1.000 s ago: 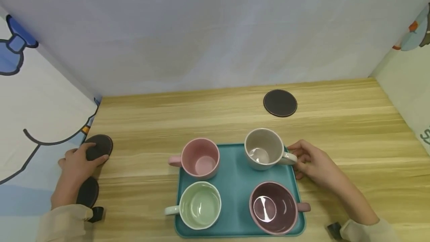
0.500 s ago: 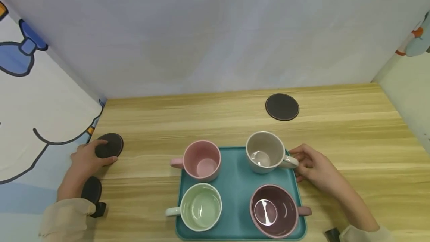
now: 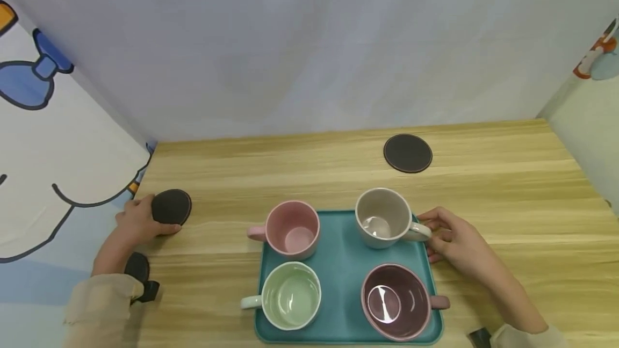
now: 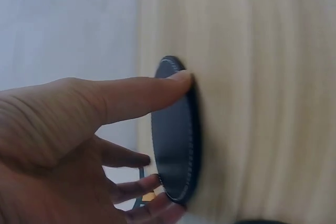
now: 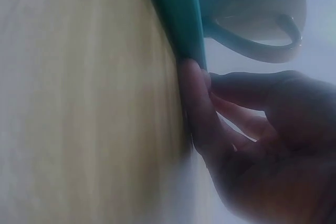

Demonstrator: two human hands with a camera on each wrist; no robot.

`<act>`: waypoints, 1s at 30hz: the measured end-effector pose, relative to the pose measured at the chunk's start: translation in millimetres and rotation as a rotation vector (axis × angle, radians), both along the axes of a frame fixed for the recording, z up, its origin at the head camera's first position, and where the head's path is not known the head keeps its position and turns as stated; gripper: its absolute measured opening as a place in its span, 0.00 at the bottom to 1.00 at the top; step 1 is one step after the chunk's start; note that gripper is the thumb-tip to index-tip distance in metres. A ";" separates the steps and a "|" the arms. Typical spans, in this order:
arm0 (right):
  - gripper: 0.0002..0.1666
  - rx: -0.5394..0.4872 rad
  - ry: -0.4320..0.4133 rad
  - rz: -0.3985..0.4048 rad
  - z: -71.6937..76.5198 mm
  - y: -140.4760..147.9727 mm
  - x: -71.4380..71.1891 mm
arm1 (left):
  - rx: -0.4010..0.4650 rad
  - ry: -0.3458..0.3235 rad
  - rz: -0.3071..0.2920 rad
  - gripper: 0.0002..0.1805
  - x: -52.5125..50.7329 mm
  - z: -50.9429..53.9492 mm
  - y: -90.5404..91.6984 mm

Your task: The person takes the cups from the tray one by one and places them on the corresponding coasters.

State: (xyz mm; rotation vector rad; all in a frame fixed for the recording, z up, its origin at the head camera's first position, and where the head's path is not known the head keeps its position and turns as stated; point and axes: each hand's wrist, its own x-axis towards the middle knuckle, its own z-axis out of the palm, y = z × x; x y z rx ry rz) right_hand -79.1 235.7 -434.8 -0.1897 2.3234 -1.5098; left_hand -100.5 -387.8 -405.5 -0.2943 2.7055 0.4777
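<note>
In the head view my left hand (image 3: 140, 222) grips a round black coaster (image 3: 171, 207) at the table's left side. The left wrist view shows the thumb on the stitched coaster's (image 4: 176, 135) near edge and fingers at its far edge. My right hand (image 3: 452, 240) pinches the right edge of a teal tray (image 3: 340, 283), thumb and finger at the rim in the right wrist view. On the tray stand a pink mug (image 3: 292, 230), a green mug (image 3: 291, 295), a beige mug (image 3: 383, 218) and a mauve mug (image 3: 396, 302). The beige mug's handle hangs above my right fingers.
Another black coaster (image 3: 408, 153) lies behind the tray. One more dark coaster (image 3: 137, 266) is partly hidden beside my left wrist. The wood-grain table (image 3: 271, 171) ends at a pale cloth backdrop (image 3: 309, 52), with printed cloth at the left.
My left hand has moved right across the table with its coaster. The right hand has stayed at the tray's edge. The whole head view has shifted slightly.
</note>
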 end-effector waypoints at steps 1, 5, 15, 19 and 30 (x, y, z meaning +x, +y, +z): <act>0.25 0.000 0.002 -0.001 0.3 0.4 0.0 | 0.002 -0.023 0.005 0.62 -2.0 1.4 0.3; 0.25 -0.015 0.000 0.011 1.2 1.2 -0.1 | 0.021 -0.083 0.018 0.62 -7.5 5.7 0.6; 0.24 -0.018 0.008 0.017 3.5 2.2 -1.1 | 0.041 -0.061 -0.040 0.62 -17.6 11.6 20.2; 0.25 -0.015 0.007 0.015 3.7 2.3 -0.5 | 0.070 -0.036 -0.071 0.62 -24.2 8.8 27.0; 0.27 -0.012 -0.033 -0.007 5.7 1.2 2.0 | 0.069 0.076 -0.205 0.58 -36.8 2.8 49.8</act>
